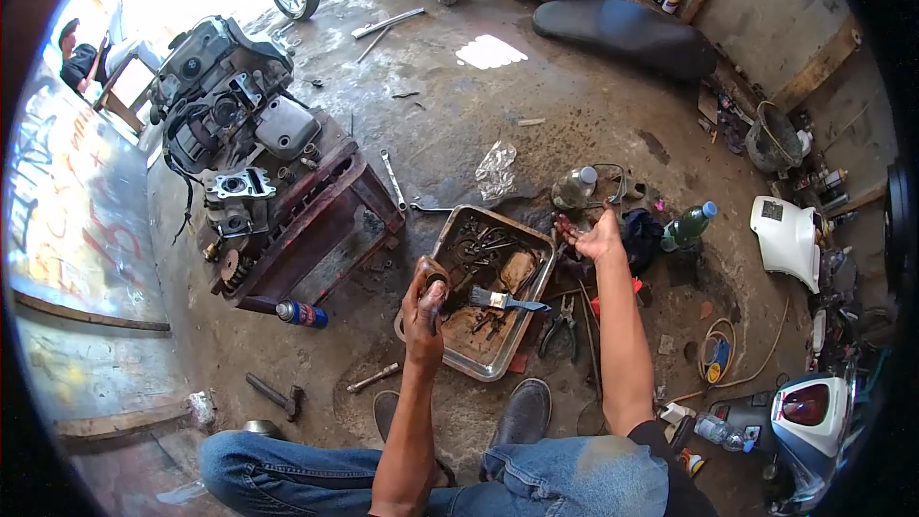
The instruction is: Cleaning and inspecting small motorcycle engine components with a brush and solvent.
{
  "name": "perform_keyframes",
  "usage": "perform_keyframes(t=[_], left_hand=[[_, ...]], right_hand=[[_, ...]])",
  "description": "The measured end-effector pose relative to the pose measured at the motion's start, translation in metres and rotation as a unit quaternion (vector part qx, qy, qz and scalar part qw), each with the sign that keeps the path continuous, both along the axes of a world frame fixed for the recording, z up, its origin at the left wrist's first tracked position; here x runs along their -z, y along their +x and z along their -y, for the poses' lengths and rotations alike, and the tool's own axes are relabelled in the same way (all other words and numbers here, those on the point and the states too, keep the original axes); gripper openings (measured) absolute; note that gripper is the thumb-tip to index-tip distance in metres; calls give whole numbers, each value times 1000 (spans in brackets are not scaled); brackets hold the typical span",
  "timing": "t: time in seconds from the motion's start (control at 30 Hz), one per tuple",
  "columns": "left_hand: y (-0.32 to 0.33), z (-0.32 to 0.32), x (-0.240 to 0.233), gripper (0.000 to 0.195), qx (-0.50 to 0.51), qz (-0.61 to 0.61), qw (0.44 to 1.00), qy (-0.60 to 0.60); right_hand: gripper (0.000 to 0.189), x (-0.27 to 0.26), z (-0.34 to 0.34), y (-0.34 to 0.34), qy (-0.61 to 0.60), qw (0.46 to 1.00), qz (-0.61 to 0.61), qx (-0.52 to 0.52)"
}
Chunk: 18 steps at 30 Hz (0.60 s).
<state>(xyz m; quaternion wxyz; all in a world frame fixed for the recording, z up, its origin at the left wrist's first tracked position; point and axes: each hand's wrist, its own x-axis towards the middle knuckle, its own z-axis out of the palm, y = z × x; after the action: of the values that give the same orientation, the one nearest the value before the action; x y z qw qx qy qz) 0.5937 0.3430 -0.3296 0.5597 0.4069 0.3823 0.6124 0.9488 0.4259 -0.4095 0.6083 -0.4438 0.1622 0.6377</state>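
My left hand (423, 309) is closed around a small dark round part (436, 278), mostly hidden by the fingers. It is over the left rim of a metal tray (495, 370). My right hand (594, 235) is beyond the tray's right side, grimy fingers apart and palm turned up, with nothing in it. Inside the tray are several small metal parts (477, 251), a brown lump (517, 271) and dirty fluid. A paintbrush (506, 299) with a blue handle lies across the tray, its handle over the right rim. Near my right fingers stands a clear bottle (574, 188) with a white cap.
An engine (222, 86) rests on a reddish metal stand (316, 208) at left. Pliers (560, 330) lie right of the tray. A hammer (280, 396), spray can (301, 314) and wrench (393, 179) lie on the floor. A green bottle (689, 226) is at right. Another person (82, 61) sits far left.
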Motion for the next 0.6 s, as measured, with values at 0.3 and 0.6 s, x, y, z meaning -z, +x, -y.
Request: perform_keyframes(t=[0.3,0.6], left_hand=[[-15,-21,0,44,-54,-121,978,-161],[-16,-2,36,60,-89,-423,901,-40]], right_hand=[[40,53,17,-57,-5,991,65,118],[85,-3,-46,-17,12,995,-49,81]])
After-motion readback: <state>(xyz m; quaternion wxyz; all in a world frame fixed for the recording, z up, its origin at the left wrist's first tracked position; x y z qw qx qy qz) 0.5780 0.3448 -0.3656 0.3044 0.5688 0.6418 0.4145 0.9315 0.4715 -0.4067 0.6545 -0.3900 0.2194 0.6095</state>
